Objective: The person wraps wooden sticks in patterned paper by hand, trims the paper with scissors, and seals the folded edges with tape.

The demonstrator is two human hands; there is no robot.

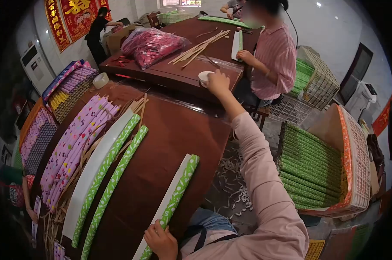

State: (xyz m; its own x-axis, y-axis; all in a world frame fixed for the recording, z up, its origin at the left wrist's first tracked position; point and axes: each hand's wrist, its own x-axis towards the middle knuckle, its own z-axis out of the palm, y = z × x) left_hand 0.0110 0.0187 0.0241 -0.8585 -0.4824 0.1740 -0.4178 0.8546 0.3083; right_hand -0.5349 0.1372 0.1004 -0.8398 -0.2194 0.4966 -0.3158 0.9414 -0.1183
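My left hand (161,239) rests with its fingers curled over a green patterned roll (182,187) that has a white strip along its left side, near the table's front edge. Far forward, my right hand (217,82) reaches to a small white bowl (206,77) on the second table; its fingertips are at the rim, and whether they hold anything is hidden. Left of my left hand lie a loose green patterned roll (115,190) and another green roll (105,173) with a wide white sheet beside it.
Pink patterned rolls (72,147) and thin sticks lie on the left of the brown table (161,130). A co-worker in a striped shirt (276,56) sits at the far table beside sticks (200,48) and a pink bag (150,45). A basket of green rolls (308,167) stands right.
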